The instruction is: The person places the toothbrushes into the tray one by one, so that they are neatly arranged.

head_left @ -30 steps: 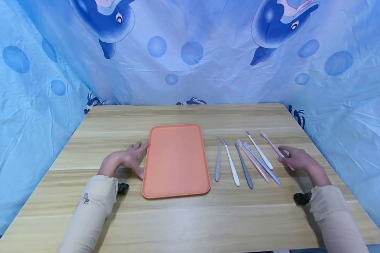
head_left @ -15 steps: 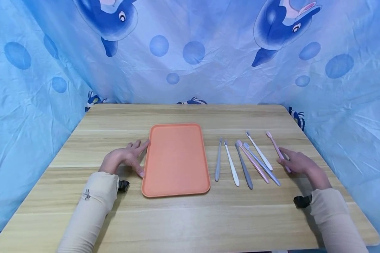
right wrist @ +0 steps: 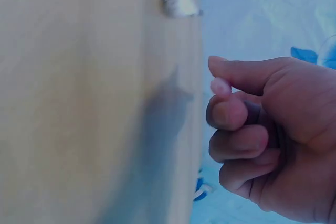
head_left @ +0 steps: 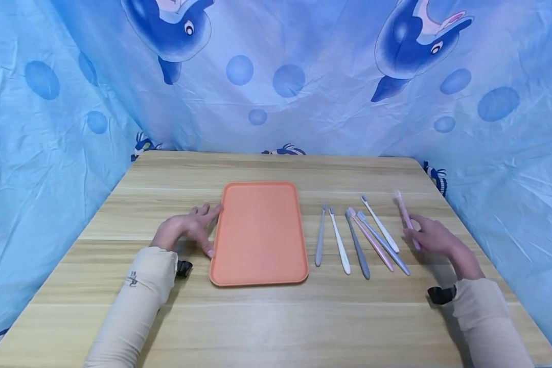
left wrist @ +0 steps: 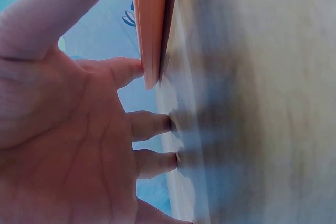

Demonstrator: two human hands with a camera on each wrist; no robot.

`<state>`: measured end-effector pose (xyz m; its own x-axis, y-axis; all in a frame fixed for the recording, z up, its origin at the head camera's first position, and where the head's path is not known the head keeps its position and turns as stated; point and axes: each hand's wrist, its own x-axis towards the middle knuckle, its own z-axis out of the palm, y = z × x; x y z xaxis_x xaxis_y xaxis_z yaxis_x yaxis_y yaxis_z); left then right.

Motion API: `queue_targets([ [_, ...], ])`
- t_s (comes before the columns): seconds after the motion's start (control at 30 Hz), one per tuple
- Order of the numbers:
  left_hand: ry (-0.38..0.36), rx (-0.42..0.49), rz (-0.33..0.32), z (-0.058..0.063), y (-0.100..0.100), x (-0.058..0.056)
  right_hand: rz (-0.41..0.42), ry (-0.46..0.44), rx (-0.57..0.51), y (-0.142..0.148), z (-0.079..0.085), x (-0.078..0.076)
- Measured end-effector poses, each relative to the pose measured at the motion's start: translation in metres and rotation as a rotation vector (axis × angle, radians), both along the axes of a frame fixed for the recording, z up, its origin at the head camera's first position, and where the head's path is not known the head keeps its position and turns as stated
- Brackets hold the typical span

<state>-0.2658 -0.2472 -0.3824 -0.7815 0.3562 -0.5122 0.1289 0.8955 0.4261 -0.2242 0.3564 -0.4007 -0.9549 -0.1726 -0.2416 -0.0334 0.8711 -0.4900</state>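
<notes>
A: Since the earlier frame, the pink toothbrush (head_left: 403, 208) has been swung round, its head now directed more squarely towards the far edge of the worktop (head_left: 257, 322).

B: By what is it held?

A: By the right hand (head_left: 434, 236); the handle is pinched near its lower end between thumb and curled forefinger. It is judged to be raised slightly, though contact below cannot be ruled out.

B: And the left hand (head_left: 184, 229)?

A: Nothing is grasped; its fingers are spread, with thumb and forefinger set against the left edge of the orange tray (head_left: 259, 232).

B: The remainder?

A: Six other toothbrushes (head_left: 339, 241) are found lying between tray and right hand.

B: Step and next move?

A: Pick-up is judged to be in hand. Carrying to the tray is probably called for, clear above the six, with the tray kept steady.
</notes>
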Motion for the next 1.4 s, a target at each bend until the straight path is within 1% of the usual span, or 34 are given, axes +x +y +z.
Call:
queue_targets([
  [0.07,0.000,-0.005,0.001,0.000,0.000,0.000,0.025,0.063,-0.045,-0.004,0.005,0.000],
  [0.13,-0.002,-0.009,0.002,0.000,0.000,-0.001,0.044,0.100,-0.086,-0.010,0.011,0.000],
  [0.37,-0.016,-0.004,0.000,0.001,0.001,0.000,0.034,0.097,-0.182,-0.039,0.030,-0.003],
  [0.57,-0.011,-0.001,0.005,0.000,0.000,0.001,0.031,0.106,-0.238,-0.066,0.039,-0.007],
  [0.7,-0.008,0.000,-0.003,0.000,0.001,0.001,0.026,0.106,-0.271,-0.081,0.042,-0.009],
  [0.83,-0.014,0.002,-0.002,-0.001,0.000,0.000,0.007,0.084,-0.305,-0.095,0.044,-0.012],
  [1.1,-0.014,-0.003,-0.006,0.000,0.000,0.000,-0.006,0.059,-0.390,-0.124,0.043,-0.016],
  [1.3,-0.013,-0.005,0.000,-0.001,0.000,-0.001,0.012,0.055,-0.463,-0.148,0.045,-0.016],
  [1.4,-0.012,-0.010,0.003,-0.001,0.000,-0.001,0.024,0.051,-0.478,-0.160,0.044,-0.016],
])
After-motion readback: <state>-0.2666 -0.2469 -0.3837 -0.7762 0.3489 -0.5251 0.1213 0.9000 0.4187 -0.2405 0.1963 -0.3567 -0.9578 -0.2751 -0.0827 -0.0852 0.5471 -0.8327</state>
